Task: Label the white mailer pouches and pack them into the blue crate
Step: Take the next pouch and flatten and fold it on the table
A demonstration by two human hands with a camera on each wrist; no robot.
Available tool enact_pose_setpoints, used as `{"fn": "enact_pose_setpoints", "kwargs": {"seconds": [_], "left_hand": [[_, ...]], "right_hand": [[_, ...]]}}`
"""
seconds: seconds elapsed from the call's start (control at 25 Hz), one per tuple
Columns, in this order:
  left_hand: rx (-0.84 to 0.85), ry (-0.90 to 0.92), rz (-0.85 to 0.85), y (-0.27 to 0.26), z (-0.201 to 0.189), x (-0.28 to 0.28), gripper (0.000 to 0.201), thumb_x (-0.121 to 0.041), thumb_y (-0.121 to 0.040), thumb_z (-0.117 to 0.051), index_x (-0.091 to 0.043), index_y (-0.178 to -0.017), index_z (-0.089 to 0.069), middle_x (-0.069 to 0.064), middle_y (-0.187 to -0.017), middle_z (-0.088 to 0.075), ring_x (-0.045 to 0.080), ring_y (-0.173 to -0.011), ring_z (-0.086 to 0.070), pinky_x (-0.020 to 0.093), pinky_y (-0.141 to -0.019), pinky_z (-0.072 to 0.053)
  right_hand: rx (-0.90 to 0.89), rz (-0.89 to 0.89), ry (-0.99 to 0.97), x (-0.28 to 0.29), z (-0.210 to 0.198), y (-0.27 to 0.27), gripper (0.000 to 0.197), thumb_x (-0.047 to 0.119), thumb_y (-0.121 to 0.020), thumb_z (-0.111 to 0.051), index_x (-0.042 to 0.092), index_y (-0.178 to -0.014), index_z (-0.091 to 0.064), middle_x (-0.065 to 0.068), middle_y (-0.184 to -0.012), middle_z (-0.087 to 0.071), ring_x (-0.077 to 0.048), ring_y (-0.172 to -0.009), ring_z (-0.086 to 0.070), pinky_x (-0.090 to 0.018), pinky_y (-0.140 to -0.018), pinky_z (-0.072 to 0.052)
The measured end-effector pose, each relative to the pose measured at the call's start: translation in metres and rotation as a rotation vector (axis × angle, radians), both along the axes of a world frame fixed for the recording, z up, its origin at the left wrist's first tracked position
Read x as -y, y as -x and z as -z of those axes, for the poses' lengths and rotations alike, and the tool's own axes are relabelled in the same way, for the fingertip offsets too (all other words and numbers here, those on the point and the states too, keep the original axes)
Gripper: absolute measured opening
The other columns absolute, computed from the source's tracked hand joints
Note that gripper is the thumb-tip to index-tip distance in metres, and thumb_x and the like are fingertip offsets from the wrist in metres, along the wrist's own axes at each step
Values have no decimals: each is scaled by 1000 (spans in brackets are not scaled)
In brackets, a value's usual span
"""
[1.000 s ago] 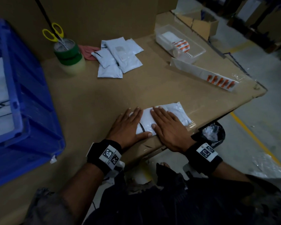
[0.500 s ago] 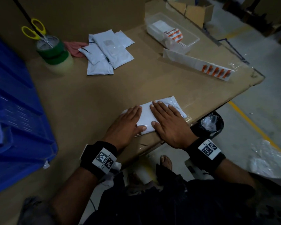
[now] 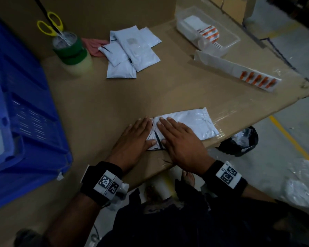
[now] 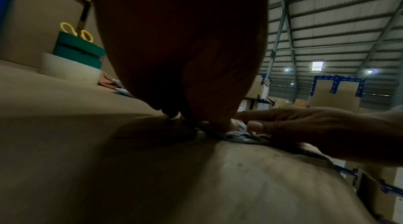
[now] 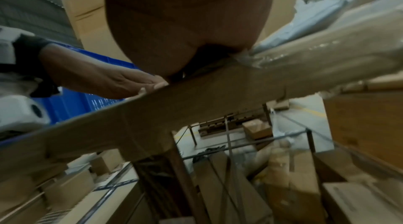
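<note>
A white mailer pouch (image 3: 191, 124) lies flat near the table's front edge. My left hand (image 3: 135, 138) and right hand (image 3: 179, 139) both press on its left end with straight fingers, side by side. In the left wrist view the pouch (image 4: 236, 134) crumples slightly between the left hand (image 4: 196, 114) and the right hand (image 4: 305, 127). The right wrist view shows the palm of my right hand (image 5: 187, 38) on the table edge. Several more white pouches (image 3: 130, 52) lie heaped at the back. The blue crate (image 3: 25, 122) stands at the left.
A green tape roll (image 3: 70, 49) holding yellow scissors (image 3: 51, 24) stands at the back left. A clear tray of orange-striped labels (image 3: 207, 32) and a label strip (image 3: 239, 72) lie at the back right. A black bin bag (image 3: 239, 141) sits below the table's right edge.
Both hands have slid leftwards along the pouch, so more of its right end is uncovered. They have also drawn closer together.
</note>
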State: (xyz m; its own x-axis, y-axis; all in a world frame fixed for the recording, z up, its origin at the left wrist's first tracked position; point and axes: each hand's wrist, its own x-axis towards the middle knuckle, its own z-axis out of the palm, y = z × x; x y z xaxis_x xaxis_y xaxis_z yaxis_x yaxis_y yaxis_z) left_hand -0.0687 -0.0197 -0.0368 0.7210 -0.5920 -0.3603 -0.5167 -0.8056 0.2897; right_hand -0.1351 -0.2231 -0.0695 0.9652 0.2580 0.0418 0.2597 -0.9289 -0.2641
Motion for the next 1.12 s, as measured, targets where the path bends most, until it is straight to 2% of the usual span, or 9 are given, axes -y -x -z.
{"fn": "enact_pose_setpoints", "kwargs": {"seconds": [0.12,0.24,0.32,0.44,0.52,0.64,0.72,0.92,1.12], "left_hand": [[-4,-33,20,-4,-1,-2,73,-54,-106,-28,-21,-161,8,-5,-170,10,13,-155,10,32,-123,7],[96,32,73,-4,-6,7,73,-57,-103,-14,-17,-162,2,-1,-170,6,14,-156,8,28,-121,8],[122,32,131,-2,-4,20,74,-53,-101,-8,-12,-161,2,4,-170,7,15,-156,7,25,-119,11],[133,0,161,-1,5,22,75,-53,-99,-2,-12,-161,5,5,-169,10,16,-156,5,24,-117,13],[142,1,162,-2,7,17,70,-49,-105,-14,-12,-162,0,6,-170,3,18,-157,-2,26,-118,10],[230,15,235,-2,1,24,68,-35,-102,-35,-8,-161,-14,10,-169,-13,25,-155,-17,33,-122,-7],[199,17,306,-6,-2,33,72,-25,-103,-43,-10,-162,-6,7,-170,-3,23,-157,-7,33,-124,-8],[61,18,298,-13,-4,34,73,-28,-107,-44,-19,-162,3,-3,-170,10,13,-156,6,29,-123,-3],[58,62,273,-19,-1,34,71,-32,-106,-47,-22,-163,-5,-6,-170,4,11,-156,1,30,-123,-6]], "right_hand": [[-17,-49,3,7,-1,-1,60,42,-108,-24,16,-162,-28,-4,-170,-23,-21,-158,-16,-39,-126,-19],[-27,-10,-166,10,-3,-7,57,34,-108,-29,7,-158,-36,-13,-164,-34,-25,-154,-28,-41,-125,-26],[46,42,-93,10,-2,-5,54,25,-104,-34,1,-152,-44,-18,-159,-42,-29,-150,-38,-46,-121,-33],[75,92,88,20,-4,2,53,28,-107,-34,4,-152,-47,-15,-159,-43,-27,-151,-37,-48,-123,-27],[60,166,168,25,-11,8,54,31,-109,-29,5,-154,-44,-14,-162,-38,-26,-154,-30,-50,-125,-21],[29,242,168,23,-12,6,56,35,-110,-25,5,-156,-37,-16,-166,-29,-29,-157,-22,-52,-126,-18],[25,201,153,26,-8,2,61,41,-110,-24,4,-159,-31,-14,-168,-24,-27,-157,-21,-48,-127,-17],[7,239,107,43,-3,9,77,62,-106,-24,13,-164,-19,-3,-172,-13,-16,-159,-10,-35,-129,-7],[-27,313,130,44,-9,1,91,75,-98,-20,14,-165,-16,-2,-172,-11,-16,-159,-9,-42,-128,-11]]}}
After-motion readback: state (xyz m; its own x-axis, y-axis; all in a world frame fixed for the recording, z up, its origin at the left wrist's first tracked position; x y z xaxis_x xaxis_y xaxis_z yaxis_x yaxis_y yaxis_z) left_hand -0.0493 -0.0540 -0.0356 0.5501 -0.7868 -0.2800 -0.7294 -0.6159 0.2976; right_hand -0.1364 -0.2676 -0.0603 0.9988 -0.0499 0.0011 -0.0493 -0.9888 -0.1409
